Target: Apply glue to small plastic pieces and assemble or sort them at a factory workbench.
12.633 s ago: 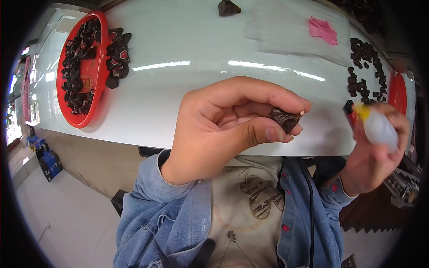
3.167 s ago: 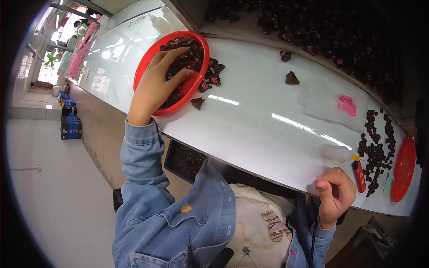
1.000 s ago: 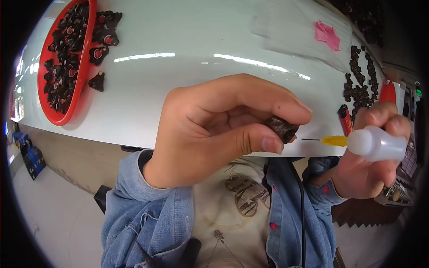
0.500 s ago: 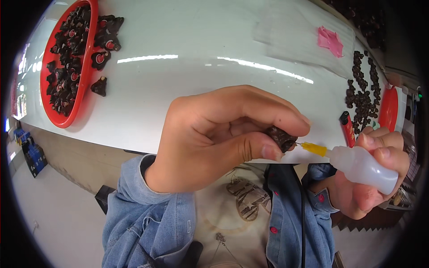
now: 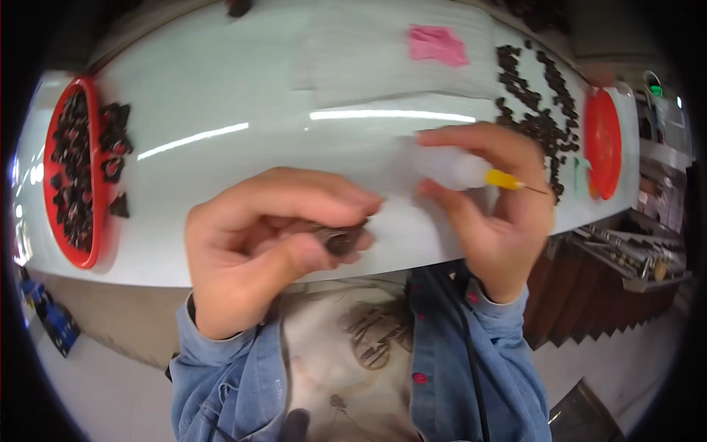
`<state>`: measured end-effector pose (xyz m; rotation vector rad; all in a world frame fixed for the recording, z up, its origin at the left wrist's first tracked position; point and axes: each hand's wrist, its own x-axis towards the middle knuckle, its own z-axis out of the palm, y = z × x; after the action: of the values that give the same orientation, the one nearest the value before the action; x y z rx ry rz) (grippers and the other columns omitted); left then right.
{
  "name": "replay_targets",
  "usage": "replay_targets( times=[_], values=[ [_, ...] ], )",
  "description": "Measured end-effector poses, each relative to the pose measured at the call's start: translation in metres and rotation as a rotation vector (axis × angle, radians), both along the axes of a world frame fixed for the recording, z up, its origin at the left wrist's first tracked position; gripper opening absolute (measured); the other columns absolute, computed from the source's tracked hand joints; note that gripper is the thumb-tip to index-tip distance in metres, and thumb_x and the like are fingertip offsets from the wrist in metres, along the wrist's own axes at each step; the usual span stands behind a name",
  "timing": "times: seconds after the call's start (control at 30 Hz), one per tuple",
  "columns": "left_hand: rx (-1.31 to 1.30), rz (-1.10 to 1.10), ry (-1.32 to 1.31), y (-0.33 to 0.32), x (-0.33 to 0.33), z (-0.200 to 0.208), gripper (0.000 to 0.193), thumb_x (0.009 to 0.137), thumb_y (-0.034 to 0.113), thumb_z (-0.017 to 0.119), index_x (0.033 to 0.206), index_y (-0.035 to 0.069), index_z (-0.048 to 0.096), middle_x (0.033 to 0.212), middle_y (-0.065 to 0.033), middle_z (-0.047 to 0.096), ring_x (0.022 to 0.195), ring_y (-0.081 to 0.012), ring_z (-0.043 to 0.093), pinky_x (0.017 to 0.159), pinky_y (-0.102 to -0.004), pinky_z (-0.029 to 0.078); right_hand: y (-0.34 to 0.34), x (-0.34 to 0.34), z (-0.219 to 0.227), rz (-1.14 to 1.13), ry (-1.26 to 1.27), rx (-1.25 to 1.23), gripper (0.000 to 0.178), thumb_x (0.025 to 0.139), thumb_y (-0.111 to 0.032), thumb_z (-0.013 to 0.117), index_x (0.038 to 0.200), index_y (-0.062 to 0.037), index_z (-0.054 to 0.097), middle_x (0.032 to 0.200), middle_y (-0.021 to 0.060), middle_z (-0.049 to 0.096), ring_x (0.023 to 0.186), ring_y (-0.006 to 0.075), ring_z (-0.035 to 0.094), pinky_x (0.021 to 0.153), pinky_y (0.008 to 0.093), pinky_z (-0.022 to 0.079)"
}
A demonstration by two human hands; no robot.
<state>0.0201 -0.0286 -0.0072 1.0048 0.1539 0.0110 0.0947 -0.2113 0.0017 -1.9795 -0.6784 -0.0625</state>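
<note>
Between the thumb and fingers of my left hand is a small dark brown piece, blurred and partly covered by the fingertips. My right hand grips a white squeeze bottle lying sideways in its fingers. The bottle's yellow needle tip points right, away from the dark piece. Both hands are raised over the near edge of the white table, apart from each other.
A red oval tray at the left holds many dark pieces; several more dark pieces lie beside it. At the right are scattered small dark pieces and a red tray. A pink scrap lies on a translucent sheet.
The needle tip has left the dark piece, and the bottle is turned so its tip points right instead of left. My left hand has moved left with the piece. The view has shifted.
</note>
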Motion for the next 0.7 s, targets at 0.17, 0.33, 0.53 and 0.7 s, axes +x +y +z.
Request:
replay_targets(
  times=[0.17, 0.33, 0.53, 0.7],
  values=[
    [0.11, -0.022, -0.045, 0.004, -0.002, 0.0, 0.024, 0.074, 0.009, 0.068, 0.091, -0.001, 0.053, 0.094, -0.02, 0.056, 0.067, -0.0197, 0.061, 0.055, -0.0253, 0.052, -0.025, 0.008, 0.004, -0.081, -0.028, -0.132, 0.033, 0.064, 0.012, 0.058, 0.095, 0.0019, 0.056, 0.098, 0.0144, 0.06, 0.09, 0.0224, 0.059, 0.079, 0.0289, 0.044],
    [0.12, -0.04, -0.067, -0.002, -0.001, -0.001, 0.025, 0.074, 0.01, 0.068, 0.091, 0.0, 0.054, 0.094, -0.0198, 0.056, 0.068, -0.0194, 0.061, 0.055, -0.025, 0.052, -0.073, 0.032, 0.02, -0.29, -0.317, -0.543, 0.03, 0.066, 0.011, 0.055, 0.094, -0.0006, 0.06, 0.092, 0.0131, 0.062, 0.085, 0.0247, 0.06, 0.073, 0.0278, 0.046],
    [0.132, -0.035, -0.053, -0.002, 0.0, 0.0, 0.025, 0.074, 0.01, 0.068, 0.092, -0.001, 0.054, 0.094, -0.0198, 0.056, 0.069, -0.0195, 0.061, 0.054, -0.0243, 0.052, -0.081, 0.039, 0.009, -0.34, -0.279, -0.567, 0.023, 0.07, 0.007, 0.057, 0.091, -0.0007, 0.062, 0.09, 0.0119, 0.062, 0.077, 0.0225, 0.06, 0.07, 0.027, 0.046],
    [0.137, -0.033, -0.034, -0.002, -0.001, 0.002, 0.025, 0.074, 0.01, 0.068, 0.091, -0.001, 0.055, 0.094, -0.0202, 0.056, 0.069, -0.0197, 0.061, 0.053, -0.024, 0.052, -0.083, 0.041, 0.007, -0.415, -0.279, -0.515, 0.016, 0.071, 0.004, 0.061, 0.086, 0.0003, 0.062, 0.082, 0.0102, 0.063, 0.073, 0.0183, 0.06, 0.067, 0.0256, 0.046]
  ],
)
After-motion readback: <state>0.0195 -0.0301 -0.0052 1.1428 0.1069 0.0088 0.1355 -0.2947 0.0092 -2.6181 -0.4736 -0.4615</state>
